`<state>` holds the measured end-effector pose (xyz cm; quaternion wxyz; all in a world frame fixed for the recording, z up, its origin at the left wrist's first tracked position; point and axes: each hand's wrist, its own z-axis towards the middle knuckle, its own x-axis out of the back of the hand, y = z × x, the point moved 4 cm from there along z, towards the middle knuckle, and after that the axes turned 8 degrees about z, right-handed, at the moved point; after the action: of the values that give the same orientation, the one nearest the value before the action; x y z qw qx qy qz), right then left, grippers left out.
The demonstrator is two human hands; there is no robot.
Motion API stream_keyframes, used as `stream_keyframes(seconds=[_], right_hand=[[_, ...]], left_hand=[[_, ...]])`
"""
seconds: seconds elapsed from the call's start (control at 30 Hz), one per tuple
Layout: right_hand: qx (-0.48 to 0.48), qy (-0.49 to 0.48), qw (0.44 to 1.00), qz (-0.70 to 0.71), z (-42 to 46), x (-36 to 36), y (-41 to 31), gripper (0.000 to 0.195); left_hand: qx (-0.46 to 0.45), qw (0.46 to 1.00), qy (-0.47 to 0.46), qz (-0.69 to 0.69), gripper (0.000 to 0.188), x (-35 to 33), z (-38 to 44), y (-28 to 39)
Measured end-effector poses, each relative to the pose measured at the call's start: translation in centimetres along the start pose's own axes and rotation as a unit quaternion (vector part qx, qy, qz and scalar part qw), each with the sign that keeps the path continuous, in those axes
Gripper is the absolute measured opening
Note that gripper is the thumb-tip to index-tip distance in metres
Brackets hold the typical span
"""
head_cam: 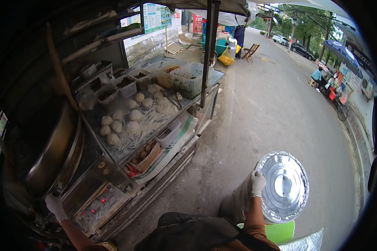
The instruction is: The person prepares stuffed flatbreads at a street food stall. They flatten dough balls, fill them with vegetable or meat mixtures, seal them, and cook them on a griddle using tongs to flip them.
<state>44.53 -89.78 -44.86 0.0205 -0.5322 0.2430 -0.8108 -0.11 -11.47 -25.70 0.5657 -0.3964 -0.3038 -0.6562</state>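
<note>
My left hand [54, 205], in a white glove, grips the handle at the lower end of a large round metal pan or lid [51, 157], which stands tilted at the left. My right hand [258, 183], also gloved, holds the left rim of a shiny round metal lid [282, 185]. Beneath this lid stands a tall cylindrical container [235, 200], partly hidden by my arm. Between my hands, several dough balls [135, 115] sit on a floured metal worktop [113, 157]. Tongs [173, 102] lie among the dough at the back.
Plastic tubs of fillings [188, 80] line the worktop's far side. A box of eggs [146, 153] sits on the shelf below. Red glowing spots show in a recessed tray [100, 204]. A dark post [209, 53] rises at the cart's corner. A green stool [279, 232] stands at lower right.
</note>
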Motion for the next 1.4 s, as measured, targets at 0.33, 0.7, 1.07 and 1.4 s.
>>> stream_keyframes(seconds=[0.33,0.7,1.07,1.4], right_hand=[[-0.001,-0.008,1.000,0.004,0.0,0.1,-0.1,0.035],[0.013,0.010,1.000,0.013,-0.2,0.0,0.1,0.034],[-0.023,-0.002,0.999,0.022,-0.2,-0.5,0.9,0.037],[-0.029,-0.024,0.962,0.271,0.1,-1.4,-5.0,0.041]], left_hand=[[0.016,0.999,-0.029,0.007,0.026,-0.9,0.4,-0.4],[-0.016,1.000,0.007,0.016,0.026,-1.2,0.2,-0.7],[-0.017,0.999,0.011,0.045,0.024,-0.9,0.6,0.4],[0.035,0.998,-0.025,0.054,0.021,-0.8,0.1,0.3]])
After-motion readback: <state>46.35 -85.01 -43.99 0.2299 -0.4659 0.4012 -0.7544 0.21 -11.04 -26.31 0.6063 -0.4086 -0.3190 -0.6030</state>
